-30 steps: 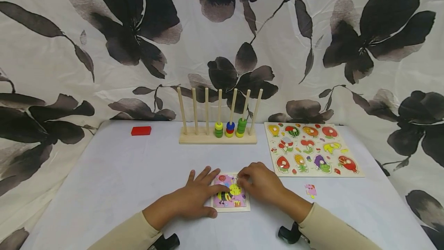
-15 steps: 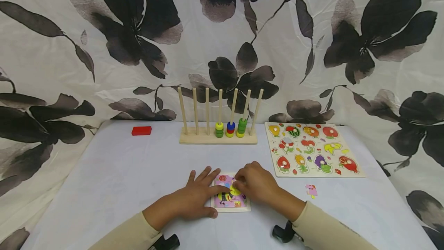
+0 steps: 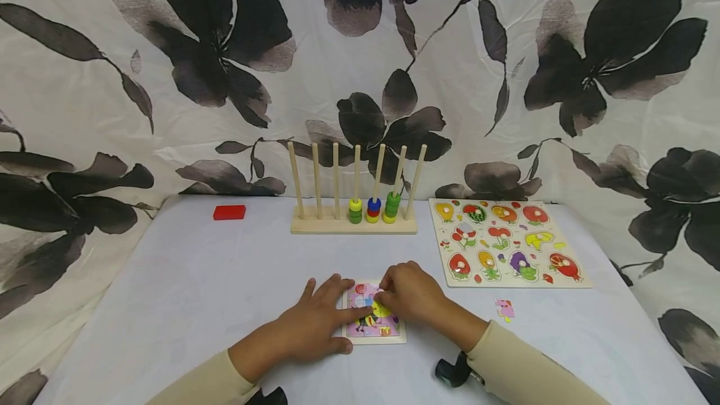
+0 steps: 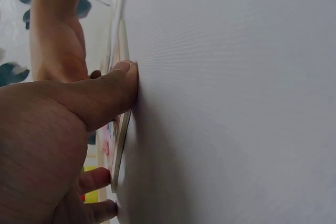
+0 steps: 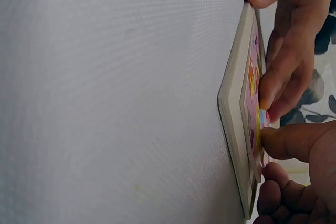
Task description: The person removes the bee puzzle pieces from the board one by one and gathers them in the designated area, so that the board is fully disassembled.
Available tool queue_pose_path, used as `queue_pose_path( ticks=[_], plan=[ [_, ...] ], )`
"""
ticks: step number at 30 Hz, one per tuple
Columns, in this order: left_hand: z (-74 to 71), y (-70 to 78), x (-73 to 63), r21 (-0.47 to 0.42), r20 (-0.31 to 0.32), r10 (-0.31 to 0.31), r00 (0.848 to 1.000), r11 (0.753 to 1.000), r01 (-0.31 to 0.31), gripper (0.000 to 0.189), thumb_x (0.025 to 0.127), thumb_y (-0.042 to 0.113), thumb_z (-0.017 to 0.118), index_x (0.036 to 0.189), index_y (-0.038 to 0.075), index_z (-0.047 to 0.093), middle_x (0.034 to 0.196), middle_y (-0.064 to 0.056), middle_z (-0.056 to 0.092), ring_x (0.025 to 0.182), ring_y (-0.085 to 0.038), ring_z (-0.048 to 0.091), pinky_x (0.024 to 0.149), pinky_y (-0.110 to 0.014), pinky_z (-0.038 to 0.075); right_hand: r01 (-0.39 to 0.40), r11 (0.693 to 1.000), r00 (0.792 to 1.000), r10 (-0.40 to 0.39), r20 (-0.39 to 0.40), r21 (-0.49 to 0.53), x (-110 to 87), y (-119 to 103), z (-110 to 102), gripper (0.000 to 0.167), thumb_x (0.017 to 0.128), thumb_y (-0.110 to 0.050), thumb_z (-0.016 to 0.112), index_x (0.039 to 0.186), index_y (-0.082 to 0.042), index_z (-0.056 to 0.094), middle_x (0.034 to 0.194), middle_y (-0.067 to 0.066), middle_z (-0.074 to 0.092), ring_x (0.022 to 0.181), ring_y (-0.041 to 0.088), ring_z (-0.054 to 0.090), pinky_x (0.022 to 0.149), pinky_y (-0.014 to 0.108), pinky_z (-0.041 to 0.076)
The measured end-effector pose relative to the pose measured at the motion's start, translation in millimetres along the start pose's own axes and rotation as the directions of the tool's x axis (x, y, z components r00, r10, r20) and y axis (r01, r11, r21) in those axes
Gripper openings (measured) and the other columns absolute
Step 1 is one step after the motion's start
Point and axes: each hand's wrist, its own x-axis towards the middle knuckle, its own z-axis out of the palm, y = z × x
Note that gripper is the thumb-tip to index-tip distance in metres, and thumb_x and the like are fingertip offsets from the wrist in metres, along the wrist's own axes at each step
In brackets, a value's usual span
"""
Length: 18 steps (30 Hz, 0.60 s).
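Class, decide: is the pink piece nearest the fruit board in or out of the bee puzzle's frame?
Out: the pink piece lies on the white cloth, apart from the frame.

Okay, the bee puzzle [image 5: 235, 82] looks like plain pale wood round the frame, smooth and matt on the edge, with a slicker printed face. Same deal with the fruit puzzle board [image 3: 542, 261], printed over wood. The peg stand [image 3: 353, 225] is bare-looking wood, while its rings [image 3: 392, 205] seem smooth and painted. White tablecloth [image 3: 225, 267] is matt fabric, finely ribbed up close. Floral backdrop [image 3: 360, 49] is creased cloth with a faint sheen, sleeves [image 3: 534, 367] are matt cloth, and the red block [image 3: 229, 212] looks flat and smooth
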Motion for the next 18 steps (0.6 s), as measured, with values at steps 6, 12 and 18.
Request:
queue_pose_path(
  ticks=[6, 12, 18],
  plan=[
    [-0.5, 2.2, -1.9, 0.036, 0.001, -0.002, 1.0, 0.999, 0.002, 0.064, 0.091, 0.051, 0.072, 0.151, 0.044, 0.049, 0.163, -0.011, 0.03, 0.152, -0.042, 0.018, 0.114, -0.072, 0.015, -0.017, 1.0, 1.0, 0.017, 0.007, 0.017, 0.4, -0.6, 0.0, 0.016, 0.087, -0.023, 0.081, 0.081, -0.015, 0.069, 0.073, -0.008, 0.057, 0.082, 0.015, 0.051, 0.066, 0.032, 0.045],
    [0.5, 2.8, -2.2, 0.066, -0.001, -0.004, 1.0, 0.998, 0.004, 0.064, 0.092, 0.052, 0.07, 0.151, 0.045, 0.049, 0.163, -0.01, 0.032, 0.152, -0.041, 0.02, 0.113, -0.073, 0.018, -0.012, 1.0, 1.0, 0.012, 0.025, 0.025, 0.6, -1.1, -1.9, 0.017, 0.088, -0.021, 0.081, 0.08, -0.016, 0.066, 0.072, -0.007, 0.056, 0.082, 0.016, 0.051, 0.066, 0.032, 0.046],
    [1.2, 3.0, -2.0, 0.074, -0.002, -0.006, 1.0, 0.997, 0.006, 0.063, 0.092, 0.053, 0.07, 0.151, 0.046, 0.048, 0.164, -0.01, 0.031, 0.152, -0.04, 0.019, 0.113, -0.073, 0.018, 0.023, 0.999, 0.999, -0.025, 0.045, 0.049, 1.0, -0.1, -4.6, 0.02, 0.09, -0.017, 0.079, 0.081, -0.018, 0.062, 0.07, -0.006, 0.055, 0.081, 0.017, 0.05, 0.067, 0.033, 0.044]
  ],
)
